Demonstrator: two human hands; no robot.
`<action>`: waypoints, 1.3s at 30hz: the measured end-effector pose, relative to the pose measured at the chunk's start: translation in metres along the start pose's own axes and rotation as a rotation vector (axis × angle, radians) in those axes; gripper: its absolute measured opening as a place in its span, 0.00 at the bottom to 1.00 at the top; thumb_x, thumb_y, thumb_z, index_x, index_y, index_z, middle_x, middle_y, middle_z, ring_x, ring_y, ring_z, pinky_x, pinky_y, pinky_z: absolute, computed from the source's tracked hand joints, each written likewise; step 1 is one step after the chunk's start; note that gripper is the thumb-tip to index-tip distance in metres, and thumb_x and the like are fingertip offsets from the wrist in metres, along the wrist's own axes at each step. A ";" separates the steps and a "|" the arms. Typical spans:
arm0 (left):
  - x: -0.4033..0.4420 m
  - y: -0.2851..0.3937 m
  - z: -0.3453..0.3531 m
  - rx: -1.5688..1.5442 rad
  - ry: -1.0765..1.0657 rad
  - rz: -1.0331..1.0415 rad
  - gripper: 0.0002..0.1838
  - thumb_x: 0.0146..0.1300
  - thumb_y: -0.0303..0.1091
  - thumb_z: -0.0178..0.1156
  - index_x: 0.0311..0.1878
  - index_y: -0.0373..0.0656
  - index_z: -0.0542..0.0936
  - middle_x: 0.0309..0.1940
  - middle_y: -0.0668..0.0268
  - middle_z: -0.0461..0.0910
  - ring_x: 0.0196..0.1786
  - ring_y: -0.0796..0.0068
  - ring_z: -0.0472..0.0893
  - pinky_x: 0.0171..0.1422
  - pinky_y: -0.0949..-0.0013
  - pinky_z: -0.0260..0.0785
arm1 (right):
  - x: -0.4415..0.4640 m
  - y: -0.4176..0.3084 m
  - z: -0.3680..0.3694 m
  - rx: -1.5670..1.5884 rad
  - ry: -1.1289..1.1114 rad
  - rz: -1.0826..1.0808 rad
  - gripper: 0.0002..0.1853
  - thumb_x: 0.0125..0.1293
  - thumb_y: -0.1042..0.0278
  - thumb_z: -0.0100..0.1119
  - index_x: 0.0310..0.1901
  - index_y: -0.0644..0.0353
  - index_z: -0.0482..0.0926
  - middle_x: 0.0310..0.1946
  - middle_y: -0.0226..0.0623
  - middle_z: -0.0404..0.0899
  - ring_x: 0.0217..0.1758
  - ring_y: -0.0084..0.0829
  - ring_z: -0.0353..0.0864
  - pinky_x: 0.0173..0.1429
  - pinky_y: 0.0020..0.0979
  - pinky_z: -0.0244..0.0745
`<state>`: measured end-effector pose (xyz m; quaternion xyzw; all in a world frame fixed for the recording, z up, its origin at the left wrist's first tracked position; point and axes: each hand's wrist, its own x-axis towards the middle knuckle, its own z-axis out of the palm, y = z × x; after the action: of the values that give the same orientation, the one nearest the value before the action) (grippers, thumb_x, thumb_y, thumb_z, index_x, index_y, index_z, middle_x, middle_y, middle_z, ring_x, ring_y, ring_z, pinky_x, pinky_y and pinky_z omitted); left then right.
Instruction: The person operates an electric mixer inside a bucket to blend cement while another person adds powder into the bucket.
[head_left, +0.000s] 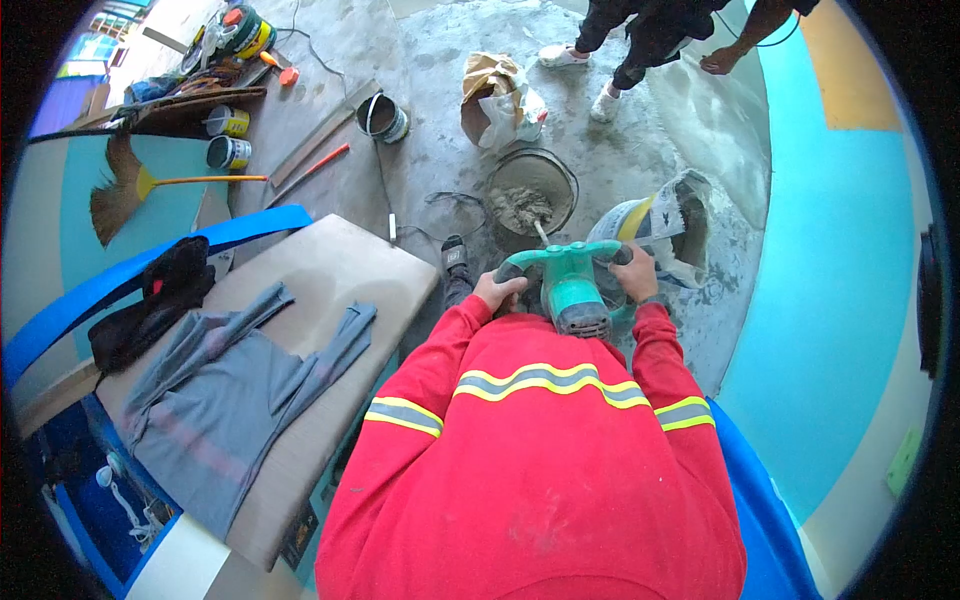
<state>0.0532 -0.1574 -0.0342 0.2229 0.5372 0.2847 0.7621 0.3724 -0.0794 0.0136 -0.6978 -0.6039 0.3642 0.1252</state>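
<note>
Two firm holds at the centre of the frame: the left hand [498,290] is wrapped round one black handle [510,271] of the teal mixer [574,285], and the right hand [636,274] is clamped on the opposite one. That wide spread, one fist either side of the motor, looks chosen to resist any twist from the tool. And here's the shaft [541,233], angled into the round bucket [548,170] just above the machine in the frame, its tip lost in lumpy grey mix [518,205]. Bucket on the floor, arms reaching down: that probably lets the mixer's weight bear on the load. Left of centre, a dark shoe [454,255] is near the bucket, perhaps set there for balance. A black cord [450,195] loops off to the left, seemingly with slack to spare. Upper centre, the paper sack [492,85] gapes open near the bucket, handy to reach, one would judge. Over at lower left, a grey shirt [235,375] lies spread on the beige pad [345,250], likely to spare it the gritty floor. Upper right, a co-worker's hand [717,62] hangs well apart from the tool; whether it holds anything, nobody can tell.
</note>
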 end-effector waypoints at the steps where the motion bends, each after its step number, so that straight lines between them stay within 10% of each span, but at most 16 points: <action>1: 0.000 0.000 -0.001 -0.018 0.012 -0.011 0.15 0.56 0.42 0.69 0.31 0.40 0.78 0.18 0.66 0.77 0.18 0.75 0.76 0.24 0.71 0.68 | 0.002 0.000 0.003 0.001 0.002 0.001 0.23 0.44 0.62 0.67 0.45 0.59 0.80 0.37 0.51 0.83 0.44 0.49 0.83 0.49 0.41 0.76; 39: 0.008 0.087 -0.143 0.132 -0.140 -0.027 0.16 0.55 0.42 0.69 0.31 0.41 0.76 0.18 0.67 0.75 0.17 0.76 0.75 0.22 0.71 0.68 | 0.002 -0.122 0.085 0.016 0.139 0.143 0.19 0.45 0.64 0.68 0.41 0.60 0.80 0.34 0.50 0.83 0.41 0.48 0.84 0.46 0.39 0.77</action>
<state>-0.0968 -0.0832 -0.0302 0.2845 0.5031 0.2221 0.7853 0.2250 -0.0712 0.0282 -0.7618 -0.5396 0.3274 0.1462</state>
